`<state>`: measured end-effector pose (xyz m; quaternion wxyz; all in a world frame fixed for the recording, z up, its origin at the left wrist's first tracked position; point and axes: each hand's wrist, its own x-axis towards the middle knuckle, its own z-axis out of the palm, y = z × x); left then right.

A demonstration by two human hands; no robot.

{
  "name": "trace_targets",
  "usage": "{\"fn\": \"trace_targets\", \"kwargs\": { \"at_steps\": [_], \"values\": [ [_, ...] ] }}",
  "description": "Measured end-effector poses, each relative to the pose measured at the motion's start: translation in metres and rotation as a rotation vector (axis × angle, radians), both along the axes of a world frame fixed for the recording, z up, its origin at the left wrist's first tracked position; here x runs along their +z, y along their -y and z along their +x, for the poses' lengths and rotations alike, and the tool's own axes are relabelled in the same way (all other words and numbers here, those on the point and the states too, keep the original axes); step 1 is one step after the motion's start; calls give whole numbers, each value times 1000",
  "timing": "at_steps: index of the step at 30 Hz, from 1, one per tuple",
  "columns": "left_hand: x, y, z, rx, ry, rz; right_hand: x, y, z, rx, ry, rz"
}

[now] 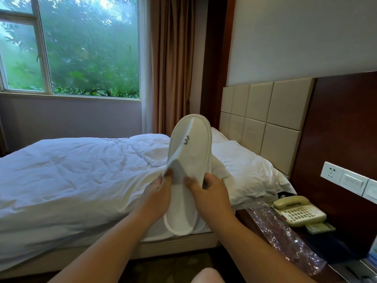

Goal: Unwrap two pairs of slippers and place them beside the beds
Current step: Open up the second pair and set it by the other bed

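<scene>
Facing a made white bed [71, 170] stretching away beyond both hands. Gripping white slippers [189, 152] upright just above the knuckles, bare of any wrap and seemingly stacked flat as a pair: left hand [161, 193] pinching the folded upper's edge, right hand [210, 193] curled round the opposite rim, probably to peel the two apart before setting them on the floor. Down to the right of the right hand, crinkled clear wrapper [285, 231] lying on the nightstand [242, 216], likely discarded; just past it, a cream telephone [297, 211]. Dark logo on the upper, too creased to read; no other legible writing
</scene>
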<state>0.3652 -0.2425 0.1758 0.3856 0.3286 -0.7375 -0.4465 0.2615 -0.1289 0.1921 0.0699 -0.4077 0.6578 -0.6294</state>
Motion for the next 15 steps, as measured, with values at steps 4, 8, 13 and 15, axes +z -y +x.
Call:
{"fn": "trace_targets", "kwargs": {
  "at_steps": [4, 8, 13, 15],
  "values": [
    [10, 8, 12, 265, 206, -300, -9, 5, -3, -88, 12, 26],
    [19, -19, 6, 312, 144, -362, -17, 11, 0, -112, 15, 77],
    [11, -61, -16, 95, 41, -402, -12, 13, 4, -123, 22, 24],
    [15, -60, -18, 29, 31, -267, -12, 12, 3, -132, 31, 37]
  ]
}}
